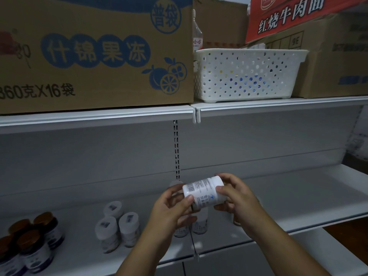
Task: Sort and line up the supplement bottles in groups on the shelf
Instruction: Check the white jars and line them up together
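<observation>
A white supplement bottle with a barcode label lies sideways in the air above the lower shelf. My left hand grips its left end and my right hand grips its right end. Three white-capped bottles stand grouped on the shelf to the left. Several dark bottles with brown caps stand at the far left. More white bottles stand partly hidden under my hands.
On the upper shelf stand a large cardboard box, a white perforated basket with items inside, and more boxes at right. A clear plastic bottle stands behind the basket. The slotted upright divides the back panel.
</observation>
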Motion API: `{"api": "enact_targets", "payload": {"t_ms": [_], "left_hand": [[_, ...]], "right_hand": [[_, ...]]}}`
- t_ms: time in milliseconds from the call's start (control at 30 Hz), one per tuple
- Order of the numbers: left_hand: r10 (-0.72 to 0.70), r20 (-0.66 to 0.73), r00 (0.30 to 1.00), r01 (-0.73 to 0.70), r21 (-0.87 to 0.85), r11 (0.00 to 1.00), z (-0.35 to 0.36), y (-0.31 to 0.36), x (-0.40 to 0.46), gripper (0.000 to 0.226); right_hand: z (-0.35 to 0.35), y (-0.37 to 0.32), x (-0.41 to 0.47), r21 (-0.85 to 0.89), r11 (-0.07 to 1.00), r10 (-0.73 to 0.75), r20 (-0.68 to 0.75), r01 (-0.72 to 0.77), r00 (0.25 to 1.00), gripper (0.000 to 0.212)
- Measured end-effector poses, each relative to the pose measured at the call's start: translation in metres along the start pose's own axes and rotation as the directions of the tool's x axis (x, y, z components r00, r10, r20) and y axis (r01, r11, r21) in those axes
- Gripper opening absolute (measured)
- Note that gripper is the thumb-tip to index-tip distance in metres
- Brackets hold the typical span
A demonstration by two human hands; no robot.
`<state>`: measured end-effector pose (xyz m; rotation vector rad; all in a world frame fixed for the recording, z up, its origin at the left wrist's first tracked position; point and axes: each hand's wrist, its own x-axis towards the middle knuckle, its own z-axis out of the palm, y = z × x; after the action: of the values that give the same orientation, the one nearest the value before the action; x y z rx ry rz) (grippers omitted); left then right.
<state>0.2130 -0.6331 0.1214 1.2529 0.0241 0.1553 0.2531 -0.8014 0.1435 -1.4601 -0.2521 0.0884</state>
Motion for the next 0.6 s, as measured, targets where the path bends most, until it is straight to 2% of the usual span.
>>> {"api": "enact_targets", "payload": {"t_ms": [67, 167, 267, 367, 500, 600], "left_hand": [[0.022, 0.007, 1.0, -0.022, 0.012, 1.0, -0.0005, -0.0007, -0.0004, 0.043], [0.065, 0.015, 0.998, -0.066, 0.048, 0.997, -0.0029, -0.0032, 0.0004, 0.056], [0.104, 0.04, 0.994, -0.107, 0.082, 0.991, -0.0026, -0.0067, 0.0012, 0.055], [0.088, 0.05, 0.995, -0.091, 0.067, 0.994, -0.0019, -0.0068, 0.0009, 0.057], [0.037, -0.001, 0.999, -0.037, 0.064, 0.997, -0.0006, -0.0057, 0.0011, 0.054], [0.055, -0.007, 0.998, -0.054, 0.061, 0.997, 0.0, -0.005, 0.0008, 0.05]], "right_hand": [[-0.0005, -0.0003, -0.0003, 0.012, 1.0, 0.0, 0.017, 0.0, 1.0, 0.023], [0.0, 0.0008, 0.0005, -0.004, 0.999, 0.036, 0.005, -0.036, 0.999, 0.014], [0.0003, 0.0033, 0.0031, -0.037, 0.997, 0.065, -0.018, -0.065, 0.998, 0.016], [-0.0004, 0.005, 0.0026, -0.005, 0.999, 0.031, -0.005, -0.031, 0.999, 0.013], [-0.0001, 0.0071, 0.0027, 0.048, 0.999, 0.011, 0.034, -0.013, 0.999, 0.03], [-0.0003, 0.0077, 0.0036, 0.112, 0.994, 0.009, 0.061, -0.015, 0.998, 0.031]]}}
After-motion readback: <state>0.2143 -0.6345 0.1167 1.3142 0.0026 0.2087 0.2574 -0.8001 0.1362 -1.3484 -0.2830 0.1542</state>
